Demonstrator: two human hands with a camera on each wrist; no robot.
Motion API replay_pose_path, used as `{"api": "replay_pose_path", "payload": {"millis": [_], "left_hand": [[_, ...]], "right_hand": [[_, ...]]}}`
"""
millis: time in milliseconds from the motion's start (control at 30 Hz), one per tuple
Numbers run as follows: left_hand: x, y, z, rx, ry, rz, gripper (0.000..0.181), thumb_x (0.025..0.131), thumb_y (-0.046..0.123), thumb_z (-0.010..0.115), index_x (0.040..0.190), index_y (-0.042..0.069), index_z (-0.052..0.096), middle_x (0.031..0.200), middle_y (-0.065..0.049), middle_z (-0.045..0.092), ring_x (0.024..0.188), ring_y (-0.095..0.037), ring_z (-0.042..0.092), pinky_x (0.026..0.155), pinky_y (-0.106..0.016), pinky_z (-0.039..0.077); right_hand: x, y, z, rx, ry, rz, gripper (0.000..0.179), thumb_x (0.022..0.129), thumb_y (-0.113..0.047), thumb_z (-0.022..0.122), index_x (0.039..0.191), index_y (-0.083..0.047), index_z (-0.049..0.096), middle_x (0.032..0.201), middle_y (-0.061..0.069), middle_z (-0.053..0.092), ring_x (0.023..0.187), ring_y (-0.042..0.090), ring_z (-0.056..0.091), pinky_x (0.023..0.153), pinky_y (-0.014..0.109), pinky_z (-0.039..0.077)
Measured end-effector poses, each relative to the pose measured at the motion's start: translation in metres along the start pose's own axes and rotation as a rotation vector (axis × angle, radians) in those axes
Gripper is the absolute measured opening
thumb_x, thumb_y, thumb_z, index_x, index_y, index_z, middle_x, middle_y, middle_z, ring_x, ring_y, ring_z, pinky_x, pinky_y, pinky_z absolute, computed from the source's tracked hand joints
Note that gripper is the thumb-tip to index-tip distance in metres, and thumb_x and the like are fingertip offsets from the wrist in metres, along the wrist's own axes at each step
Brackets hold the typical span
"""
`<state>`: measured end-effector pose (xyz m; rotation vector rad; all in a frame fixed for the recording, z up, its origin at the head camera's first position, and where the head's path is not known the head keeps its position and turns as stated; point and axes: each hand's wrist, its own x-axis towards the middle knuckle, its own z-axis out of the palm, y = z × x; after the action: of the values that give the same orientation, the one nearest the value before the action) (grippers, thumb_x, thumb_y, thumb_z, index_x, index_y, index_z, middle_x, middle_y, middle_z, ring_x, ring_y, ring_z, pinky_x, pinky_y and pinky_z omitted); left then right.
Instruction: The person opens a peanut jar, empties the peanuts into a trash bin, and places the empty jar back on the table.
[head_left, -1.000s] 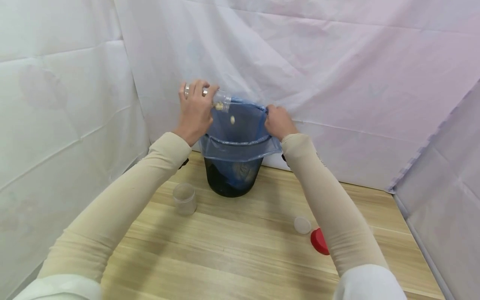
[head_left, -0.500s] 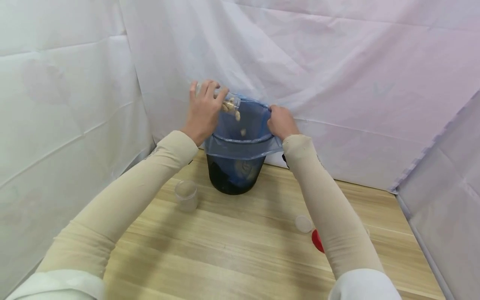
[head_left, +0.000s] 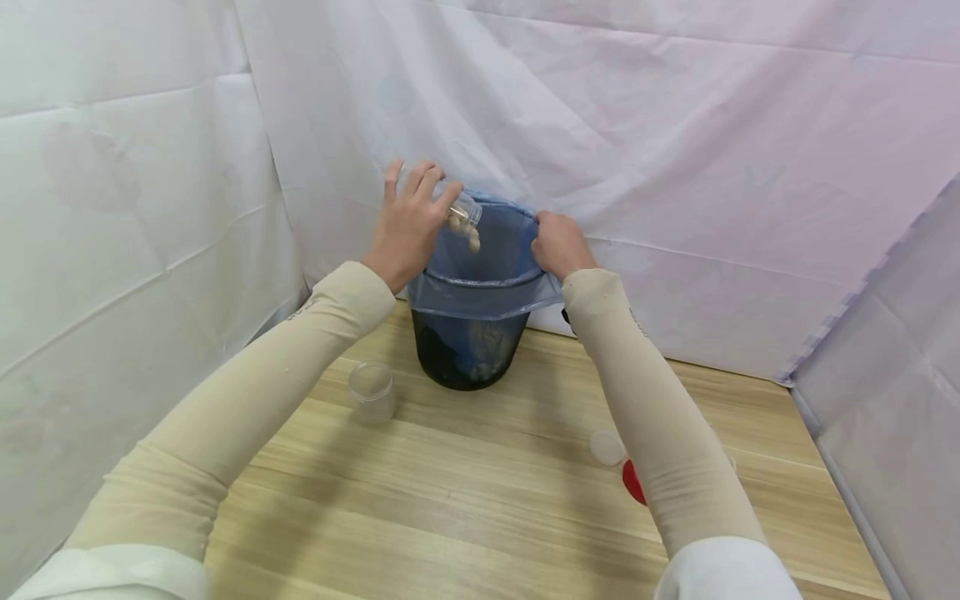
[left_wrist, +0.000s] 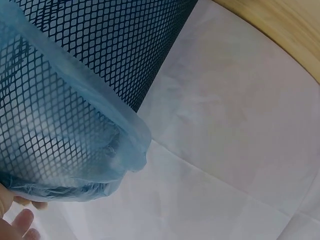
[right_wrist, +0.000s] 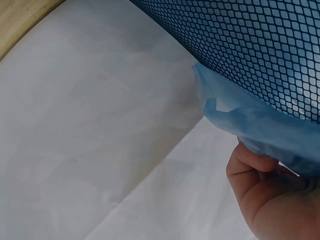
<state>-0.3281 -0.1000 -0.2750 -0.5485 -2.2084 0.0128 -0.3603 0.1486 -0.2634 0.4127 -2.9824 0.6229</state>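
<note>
My left hand [head_left: 411, 223] grips a clear plastic jar [head_left: 467, 207], tilted mouth-down over the open top of a black mesh wastebasket [head_left: 468, 358]. Pale nuts that look like peanuts [head_left: 474, 242] spill from its mouth. A blue translucent bin liner [head_left: 483, 302] is folded over the basket's rim. On the opposite side, my right hand [head_left: 561, 243] pinches the rim and liner with curled fingers. From the right wrist view, the thumb and fingers of the right hand [right_wrist: 280, 200] press against the liner's edge. Only a few fingertips [left_wrist: 22, 220] of the left hand show in its wrist view.
A second clear jar [head_left: 372, 393], lidless, stands on the wooden table [head_left: 450, 517] left of the basket. A white disc [head_left: 607, 448] and a red lid [head_left: 633, 483], partly behind the right forearm, lie to the right. White cloth walls [head_left: 675, 150] enclose the table.
The left hand has shifted slightly right with the jar, bringing its mouth further over the basket and tipping it more downward. Nuts have been falling out. The right hand stays at the rim.
</note>
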Motion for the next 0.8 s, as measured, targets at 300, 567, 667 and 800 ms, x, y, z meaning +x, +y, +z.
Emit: {"api": "replay_pose_path", "payload": {"millis": [300,567,667,800], "left_hand": [[-0.0003,-0.0022,-0.0028,0.086,0.017,0.094,0.04,0.102,-0.002,0.069,0.139,0.012,0.063,0.147,-0.018,0.061,0.149,-0.035,0.047,0.13,-0.06,0.028],[-0.0005,-0.0034,-0.0066,0.224,0.004,0.193,0.047,0.097,-0.006,0.071,0.139,0.013,0.064,0.149,-0.014,0.061,0.151,-0.032,0.046,0.131,-0.055,0.028],[-0.0006,-0.0036,-0.007,0.225,0.002,0.192,0.045,0.098,-0.005,0.069,0.14,0.013,0.065,0.149,-0.014,0.061,0.151,-0.032,0.046,0.131,-0.056,0.028],[-0.0009,-0.0039,-0.0069,0.205,-0.005,0.189,0.045,0.099,-0.005,0.069,0.14,0.012,0.064,0.15,-0.015,0.061,0.152,-0.032,0.046,0.131,-0.057,0.028]], "right_hand": [[0.0029,-0.0005,0.0021,-0.031,-0.005,-0.02,0.052,0.108,0.001,0.039,0.158,0.008,0.045,0.157,0.03,0.053,0.144,0.046,0.054,0.117,0.055,0.05],[0.0038,-0.0023,0.0032,-0.031,-0.005,-0.017,0.053,0.107,0.002,0.038,0.159,0.008,0.045,0.159,0.029,0.052,0.146,0.046,0.053,0.12,0.054,0.048],[0.0041,-0.0031,0.0033,-0.024,-0.016,-0.011,0.053,0.107,0.001,0.037,0.16,0.007,0.044,0.161,0.029,0.051,0.148,0.045,0.051,0.121,0.054,0.046],[0.0045,-0.0031,0.0038,-0.012,-0.023,-0.003,0.054,0.107,0.001,0.037,0.161,0.007,0.043,0.162,0.028,0.049,0.15,0.045,0.048,0.123,0.054,0.045]]}}
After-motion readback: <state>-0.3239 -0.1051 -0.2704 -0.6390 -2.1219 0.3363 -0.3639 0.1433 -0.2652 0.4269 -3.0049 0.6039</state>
